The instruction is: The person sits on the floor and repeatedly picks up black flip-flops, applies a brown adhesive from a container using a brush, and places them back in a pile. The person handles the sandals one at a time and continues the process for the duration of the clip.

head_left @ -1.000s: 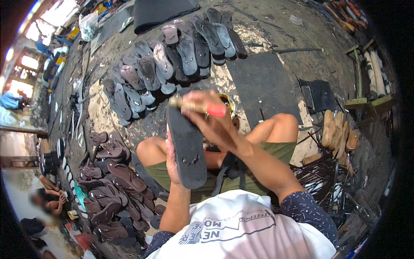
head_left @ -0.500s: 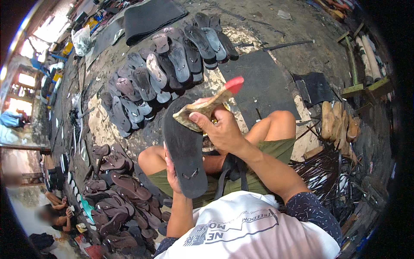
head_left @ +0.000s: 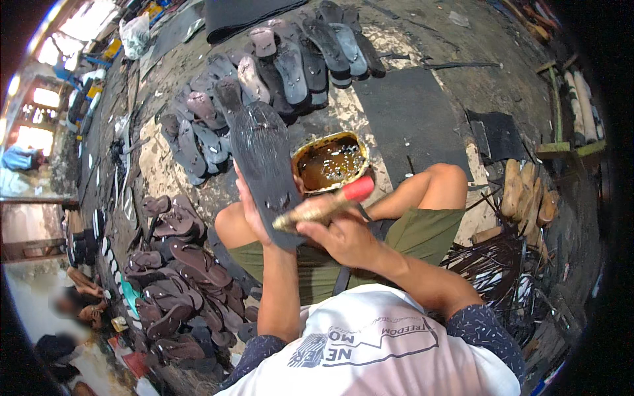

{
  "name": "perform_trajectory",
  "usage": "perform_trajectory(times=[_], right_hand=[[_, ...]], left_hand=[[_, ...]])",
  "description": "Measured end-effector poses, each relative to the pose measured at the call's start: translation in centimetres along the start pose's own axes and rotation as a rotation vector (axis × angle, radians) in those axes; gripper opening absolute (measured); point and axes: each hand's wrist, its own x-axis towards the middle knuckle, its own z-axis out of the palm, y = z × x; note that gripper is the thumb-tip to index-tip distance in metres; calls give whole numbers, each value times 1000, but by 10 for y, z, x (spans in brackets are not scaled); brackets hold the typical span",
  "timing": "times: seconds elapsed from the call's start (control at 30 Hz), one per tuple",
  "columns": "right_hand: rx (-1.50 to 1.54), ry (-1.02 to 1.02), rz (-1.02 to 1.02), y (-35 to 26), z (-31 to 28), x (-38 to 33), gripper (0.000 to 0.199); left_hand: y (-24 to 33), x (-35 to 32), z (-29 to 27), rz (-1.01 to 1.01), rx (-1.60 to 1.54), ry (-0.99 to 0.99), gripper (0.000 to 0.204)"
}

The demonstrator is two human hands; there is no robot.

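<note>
My left hand (head_left: 247,201) is wrapped round the edge of a black sandal sole (head_left: 261,142), its face turned up. Wet, shiny streaks run over the upper half of the sole. In my right hand (head_left: 350,241) is a glue brush (head_left: 320,210), crusted yellowish, with a red handle end. The brush's head lies over the lower end of the sole, slightly blurred; whether it touches is hard to tell. Just beyond my right hand a tub (head_left: 296,165) with a crusted yellow rim holds amber, glossy liquid.
Rows of grey and black soles (head_left: 288,72) lie on the floor ahead. Brown sandals (head_left: 191,264) are heaped at my left. Black sheet (head_left: 409,125) spreads ahead right, with wooden foot forms (head_left: 518,191) and dark strips (head_left: 489,270) at my right. Another person (head_left: 86,300) sits far left.
The brush has moved down from the sole's upper end to its lower end. Wet streaks now show on the upper part. The tub has come into sight from behind my right hand.
</note>
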Motion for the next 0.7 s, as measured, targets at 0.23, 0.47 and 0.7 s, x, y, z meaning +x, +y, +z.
perform_trajectory(times=[0.23, 0.47, 0.7], right_hand=[[-177, -29, -352, 6, -17, 17, 24], [-382, 6, -357, 40, -38, 84, 20], [126, 180, 200, 2, -67, 6, 23]], left_hand=[[-17, 17, -1, 91, 101, 8, 52], [-41, -8, 7, -266, -283, -15, 56], [-35, 136, -40, -268, -77, 27, 66]])
